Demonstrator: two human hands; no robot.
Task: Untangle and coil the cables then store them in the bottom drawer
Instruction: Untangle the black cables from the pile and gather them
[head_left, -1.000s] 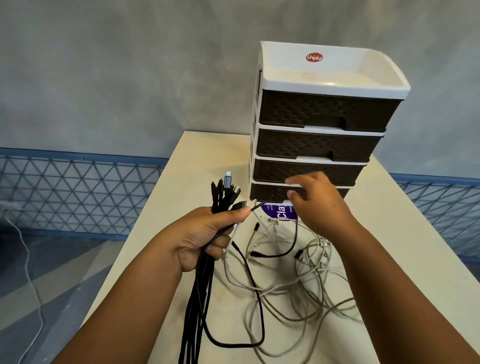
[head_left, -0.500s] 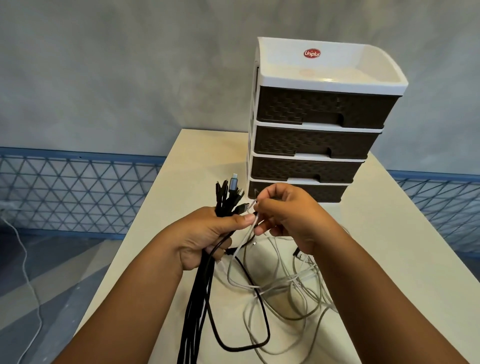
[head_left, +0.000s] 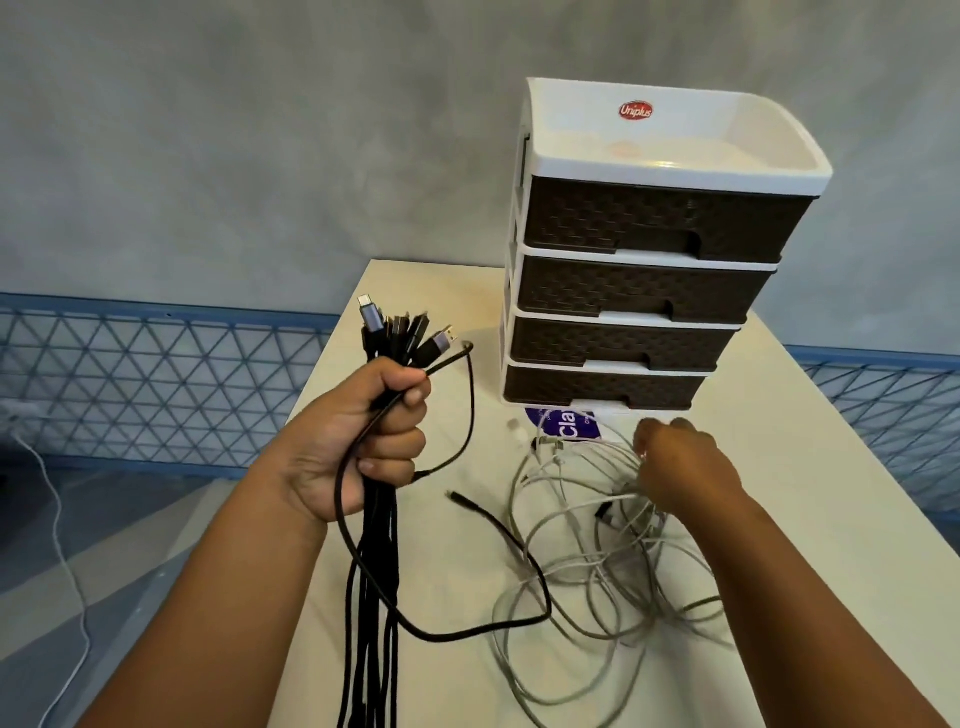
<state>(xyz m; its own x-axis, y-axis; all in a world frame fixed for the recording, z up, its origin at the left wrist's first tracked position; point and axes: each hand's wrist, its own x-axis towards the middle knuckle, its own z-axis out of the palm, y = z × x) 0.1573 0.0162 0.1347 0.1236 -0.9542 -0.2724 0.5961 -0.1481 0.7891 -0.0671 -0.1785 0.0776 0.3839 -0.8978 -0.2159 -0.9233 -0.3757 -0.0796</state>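
Observation:
My left hand (head_left: 363, 431) grips a bundle of black cables (head_left: 374, 597) upright, plug ends sticking up above the fist, the rest hanging down off the table's front. One loose black cable (head_left: 498, 535) trails from the bundle across the table. A tangle of white cables (head_left: 587, 571) lies on the table in front of the drawer unit. My right hand (head_left: 680, 467) reaches down into the top of this tangle, fingers curled among the strands; whether it pinches one is hidden. The white drawer unit has dark woven drawers, and the bottom drawer (head_left: 597, 387) is closed.
The cream table (head_left: 810, 493) carries the drawer unit (head_left: 644, 249) at its back centre. A purple-and-white label or card (head_left: 563, 428) lies just in front of the bottom drawer. A blue lattice fence runs behind, and a white cord (head_left: 57, 519) lies on the floor at left.
My right hand left the cable ends near my left hand and dropped to the right into the white tangle. My left hand rose slightly and closed tighter on the black bundle.

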